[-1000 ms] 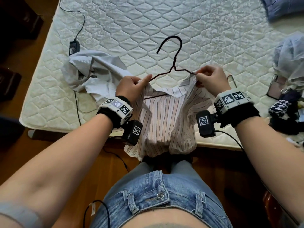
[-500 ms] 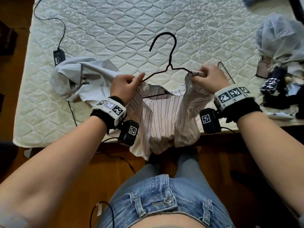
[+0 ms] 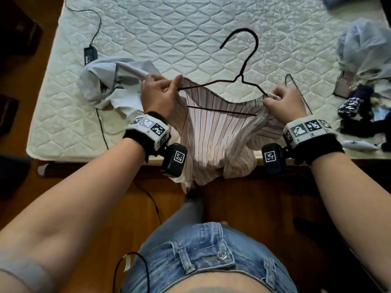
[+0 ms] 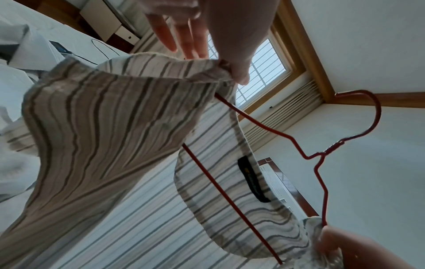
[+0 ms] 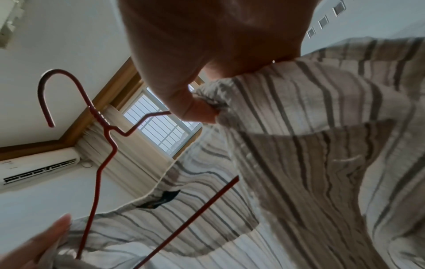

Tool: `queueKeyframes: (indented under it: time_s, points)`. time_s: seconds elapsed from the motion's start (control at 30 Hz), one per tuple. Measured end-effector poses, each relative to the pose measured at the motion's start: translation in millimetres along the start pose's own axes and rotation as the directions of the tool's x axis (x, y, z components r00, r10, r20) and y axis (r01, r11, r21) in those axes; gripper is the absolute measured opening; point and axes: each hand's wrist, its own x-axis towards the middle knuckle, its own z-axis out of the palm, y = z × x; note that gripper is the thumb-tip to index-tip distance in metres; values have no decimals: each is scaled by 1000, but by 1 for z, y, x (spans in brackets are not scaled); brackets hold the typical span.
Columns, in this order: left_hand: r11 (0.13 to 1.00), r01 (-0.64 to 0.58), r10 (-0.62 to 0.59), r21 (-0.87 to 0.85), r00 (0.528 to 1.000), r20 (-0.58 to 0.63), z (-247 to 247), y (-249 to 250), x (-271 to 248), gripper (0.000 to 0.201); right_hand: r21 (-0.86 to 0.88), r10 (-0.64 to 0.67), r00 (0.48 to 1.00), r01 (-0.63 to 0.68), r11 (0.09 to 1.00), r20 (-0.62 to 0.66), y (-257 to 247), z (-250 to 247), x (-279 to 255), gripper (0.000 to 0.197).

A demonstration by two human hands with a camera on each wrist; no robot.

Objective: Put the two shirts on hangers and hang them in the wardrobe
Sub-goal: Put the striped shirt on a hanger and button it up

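Note:
A striped shirt (image 3: 213, 142) hangs over the mattress's front edge with a dark red wire hanger (image 3: 243, 68) inside its neck opening. My left hand (image 3: 160, 92) pinches the shirt's left shoulder against the hanger arm. My right hand (image 3: 279, 100) pinches the right shoulder fabric at the hanger's other arm. In the left wrist view the striped shirt (image 4: 110, 127) drapes below the hanger (image 4: 322, 156), its black label showing. The right wrist view shows the hanger (image 5: 101, 145) and the gathered shirt (image 5: 322, 145). A second, pale grey shirt (image 3: 110, 81) lies crumpled on the mattress, left of my left hand.
A quilted white mattress (image 3: 190, 28) fills the upper view. A black charger with its cable (image 3: 90, 55) lies at its left. Clothes and small items (image 3: 359, 85) pile up at the right edge. Another thin wire hanger (image 3: 298, 89) lies beside my right hand. Below is a wooden floor (image 3: 243, 208).
Both hands have spread farther apart along the hanger arms, stretching the shirt's neck opening wider over the hanger. The grey shirt has not moved.

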Motion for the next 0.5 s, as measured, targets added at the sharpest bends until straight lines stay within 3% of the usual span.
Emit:
queueKeyframes:
  time_s: [0.07,0.17,0.33,0.5]
  points:
    - [1000,25,-25,0,999,-35,2,3,-27,37,34,11,1000,-12,999,25,21,1,-20,10]
    - [1000,25,-25,-3,1000,15,3,5,-70,38,96,38,998,-42,994,43,53,-3,-51,16]
    - [995,101,-101,-10,995,10,0,-5,-133,42,114,68,996,-61,992,-51,92,-17,-101,32]
    - [979,124,-109,-161,989,99,9,8,-171,21,172,50,988,-24,985,-146,117,-41,-132,27]
